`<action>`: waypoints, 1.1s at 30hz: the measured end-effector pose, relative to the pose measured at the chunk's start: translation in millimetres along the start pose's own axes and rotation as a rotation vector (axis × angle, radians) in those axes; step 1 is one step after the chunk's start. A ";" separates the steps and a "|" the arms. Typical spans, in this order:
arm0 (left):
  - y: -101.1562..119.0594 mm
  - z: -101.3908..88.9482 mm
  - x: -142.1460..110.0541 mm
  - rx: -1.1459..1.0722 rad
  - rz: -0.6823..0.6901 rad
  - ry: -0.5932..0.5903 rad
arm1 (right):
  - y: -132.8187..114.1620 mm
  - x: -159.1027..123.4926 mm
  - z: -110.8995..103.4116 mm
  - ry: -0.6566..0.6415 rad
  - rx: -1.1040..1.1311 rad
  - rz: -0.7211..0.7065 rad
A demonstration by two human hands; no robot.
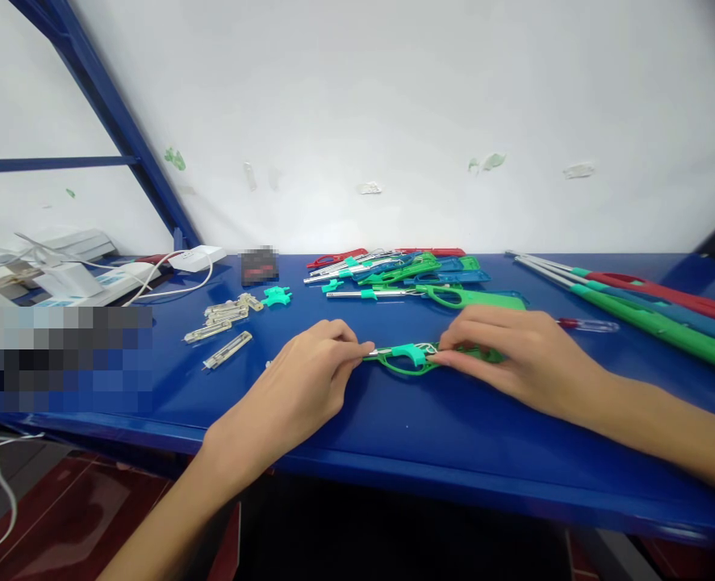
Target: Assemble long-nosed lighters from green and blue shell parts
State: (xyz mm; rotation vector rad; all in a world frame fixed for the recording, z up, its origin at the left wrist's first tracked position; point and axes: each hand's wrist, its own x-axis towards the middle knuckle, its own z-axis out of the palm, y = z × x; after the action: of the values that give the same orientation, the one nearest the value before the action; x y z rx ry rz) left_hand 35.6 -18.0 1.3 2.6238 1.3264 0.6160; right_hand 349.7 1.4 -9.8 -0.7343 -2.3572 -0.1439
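Observation:
A green long-reach lighter body [403, 369] with a teal trigger [410, 353] in it lies on the blue table, between my hands. My left hand [309, 367] pinches its metal tube end, thumb and forefinger closed. From the other side, my right hand [515, 351] is closed in a pinch at the handle part, by a thin white wire [431, 349] behind the trigger. My fingers cover part of the handle and of the tube. Just beyond, another green lighter [475, 298] with a silver tube lies across the table.
Several lighter parts in green, blue and red [394, 262] are heaped near the wall. Teal triggers [277, 295] and clear plastic pieces [227, 350] lie left. A screwdriver [587, 325] and long lighters [654, 319] are at right. White cables [176, 292] lie at the left back.

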 end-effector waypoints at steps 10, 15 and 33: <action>5.3 4.8 -0.9 0.023 0.058 0.075 | 0.8 -1.5 0.7 -0.002 0.001 0.006; 9.3 8.6 -0.3 0.075 0.114 0.128 | 1.5 -1.8 1.3 -0.010 -0.004 0.010; 26.5 18.9 8.1 0.349 0.168 0.116 | 2.9 -4.0 5.0 -0.027 -0.033 -0.014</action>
State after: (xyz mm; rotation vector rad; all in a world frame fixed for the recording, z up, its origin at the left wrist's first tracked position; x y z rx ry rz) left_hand 67.4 -26.4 -5.4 3.0475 1.3630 0.6150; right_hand 351.0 3.4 -16.4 -0.7398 -2.3917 -0.1807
